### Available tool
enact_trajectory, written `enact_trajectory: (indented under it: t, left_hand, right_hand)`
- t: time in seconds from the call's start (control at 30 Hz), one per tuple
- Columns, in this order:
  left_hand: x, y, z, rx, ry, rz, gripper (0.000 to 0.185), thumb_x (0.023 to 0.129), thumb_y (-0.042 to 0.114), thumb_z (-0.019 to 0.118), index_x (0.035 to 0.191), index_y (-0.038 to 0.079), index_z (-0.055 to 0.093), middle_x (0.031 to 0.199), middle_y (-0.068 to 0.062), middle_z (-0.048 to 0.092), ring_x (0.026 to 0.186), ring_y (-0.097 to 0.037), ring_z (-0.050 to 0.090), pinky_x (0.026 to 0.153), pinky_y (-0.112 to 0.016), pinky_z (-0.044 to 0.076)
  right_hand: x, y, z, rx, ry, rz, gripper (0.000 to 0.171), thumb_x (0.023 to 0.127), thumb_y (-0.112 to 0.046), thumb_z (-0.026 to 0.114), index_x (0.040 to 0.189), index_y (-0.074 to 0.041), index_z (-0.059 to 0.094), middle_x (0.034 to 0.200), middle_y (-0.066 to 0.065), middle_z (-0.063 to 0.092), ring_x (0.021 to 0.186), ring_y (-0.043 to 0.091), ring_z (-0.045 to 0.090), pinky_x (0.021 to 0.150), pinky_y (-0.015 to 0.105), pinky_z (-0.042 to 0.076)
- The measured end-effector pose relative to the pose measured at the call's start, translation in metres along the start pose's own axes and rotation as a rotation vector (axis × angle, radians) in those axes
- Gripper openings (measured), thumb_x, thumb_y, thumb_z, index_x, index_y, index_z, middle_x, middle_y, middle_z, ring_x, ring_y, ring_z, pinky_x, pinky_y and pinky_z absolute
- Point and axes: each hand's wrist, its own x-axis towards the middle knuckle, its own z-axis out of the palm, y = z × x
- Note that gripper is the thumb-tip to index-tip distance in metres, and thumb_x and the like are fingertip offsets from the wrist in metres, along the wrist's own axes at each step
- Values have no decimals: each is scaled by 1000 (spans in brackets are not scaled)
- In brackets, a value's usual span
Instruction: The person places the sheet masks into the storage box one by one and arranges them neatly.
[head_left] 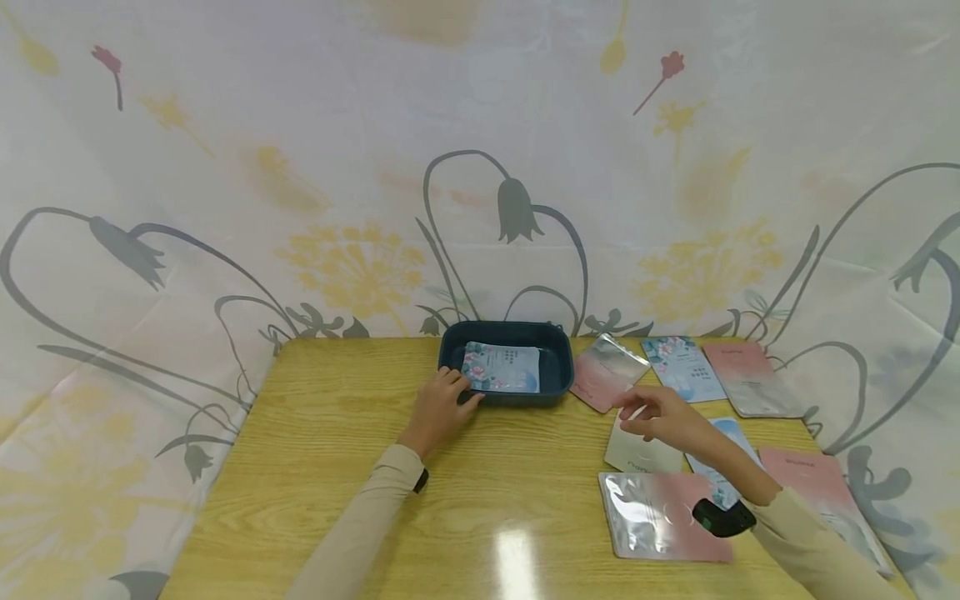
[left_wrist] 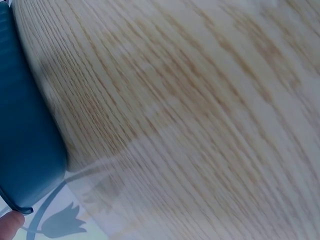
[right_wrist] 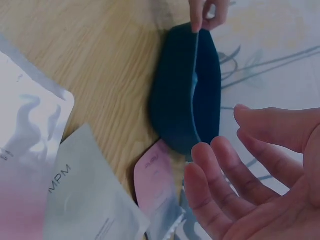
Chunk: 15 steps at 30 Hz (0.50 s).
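Observation:
My left hand [head_left: 442, 412] grips the near left corner of a dark blue plastic basin [head_left: 517, 401], fingers over the rim. In the right wrist view, fingers of that hand [right_wrist: 196, 20] pinch the basin's edge. Inside lies a flat floral sachet [head_left: 504, 368], light blue with pink flowers. My right hand [head_left: 660, 414] hovers over the sachets on the right, fingers loosely bent, holding nothing. Below it is a cream sachet [head_left: 641, 454]; just beyond is a pink and silver sachet [head_left: 603, 371], close beside the basin. The left wrist view shows the basin's outer wall [left_wrist: 27, 110] and one fingertip.
On the right of the wooden table [head_left: 337, 517] lie more flat sachets: a floral one [head_left: 686, 371], a pink one [head_left: 750, 379], a large pink and silver one [head_left: 663, 517] near the front, and others partly under the right forearm. A flower-patterned sheet [head_left: 360, 150] hangs behind.

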Motion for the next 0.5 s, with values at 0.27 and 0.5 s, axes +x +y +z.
enact_trajectory:
  t: [0.27,0.5]
  left_hand:
    - [1,-1,0,11,5,8,23,70,31,72,72,12,59,67,0,49,61,-15,42,57,-26,42]
    - [-1,-1,2,-21,-6,-25,23,70,31,73,73,12,61,69,0,49,61,-16,42,54,-25,41]
  right_hand:
    - [-19,15,-8,23,7,23,36,80,-19,64,109,0,53,91,14,55,74,19,58,59,37,48]
    - [-38,27,-14,49,28,82,35,82,-16,61,111,1,51,92,15,55,75,20,59,63,40,48]
